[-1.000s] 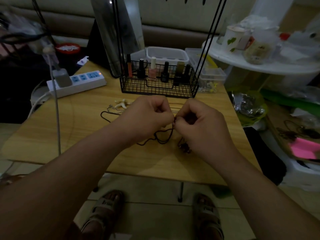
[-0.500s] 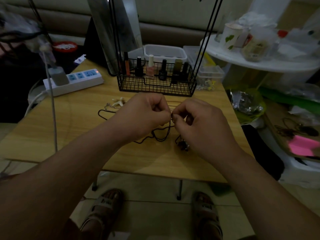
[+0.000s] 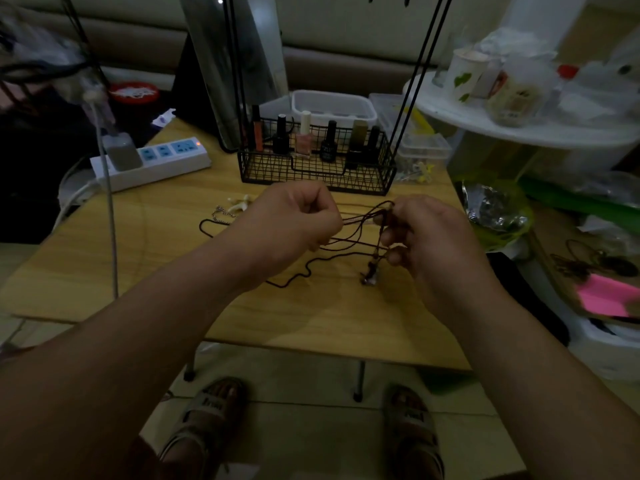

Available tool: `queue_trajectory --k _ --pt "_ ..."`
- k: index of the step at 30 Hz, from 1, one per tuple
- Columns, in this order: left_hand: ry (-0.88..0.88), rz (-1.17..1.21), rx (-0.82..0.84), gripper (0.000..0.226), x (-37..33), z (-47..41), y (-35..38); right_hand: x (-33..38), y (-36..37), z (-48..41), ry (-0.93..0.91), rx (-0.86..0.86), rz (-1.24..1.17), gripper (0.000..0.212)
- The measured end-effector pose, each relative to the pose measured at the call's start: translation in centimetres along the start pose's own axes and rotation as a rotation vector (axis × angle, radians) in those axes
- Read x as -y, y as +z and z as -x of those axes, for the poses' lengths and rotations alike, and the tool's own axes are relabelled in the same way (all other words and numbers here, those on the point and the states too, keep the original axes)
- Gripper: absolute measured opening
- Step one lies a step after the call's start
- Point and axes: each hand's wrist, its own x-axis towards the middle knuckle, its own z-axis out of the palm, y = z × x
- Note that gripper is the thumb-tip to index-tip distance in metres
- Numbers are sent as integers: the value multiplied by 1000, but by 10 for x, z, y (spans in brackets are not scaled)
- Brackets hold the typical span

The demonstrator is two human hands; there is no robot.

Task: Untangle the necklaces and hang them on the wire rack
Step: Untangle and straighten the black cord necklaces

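Fingers (image 3: 322, 207) of my left hand (image 3: 291, 223) and right hand (image 3: 429, 237) pinch the tangled cord necklace (image 3: 360, 241) between them above the table (image 3: 311, 323), so I judge untangling unfinished, with 0 necklaces visibly hung on the wire rack (image 3: 317, 174).

Your table (image 3: 166, 265) shows pale, matt wood grain. Your cords (image 3: 360, 233) look like dark matt string, the wire rack (image 3: 311, 173) black metal, and the power strip (image 3: 162, 168) smooth white plastic.

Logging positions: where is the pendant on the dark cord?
In the head view, the pendant is right of centre over the table, just beneath the right hand and nearer the person than the wire basket.
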Motion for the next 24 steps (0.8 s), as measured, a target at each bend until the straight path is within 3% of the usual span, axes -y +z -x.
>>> queue_trajectory --k 4,6,9,13,18,21,24 --pt "-11 -40 35 7 1 2 0 4 1 -3 93 24 -388 14" --pt "-23 -92 80 8 3 4 0 5 1 -4 92 34 -471 15" --pt "26 -188 88 6 2 6 2 6 -1 -4 43 30 -337 23" --pt "224 -274 -39 24 -4 10 11 2 0 0 -23 134 -97 27" --pt "322 -275 -75 5 -3 5 14 -2 4 5 -66 186 52 21" --pt "210 -183 -58 18 -5 2 7 -4 -1 3 -85 167 170 17" --pt "-19 101 42 31 -11 0 -3 -5 -8 -1 -109 175 292 16"
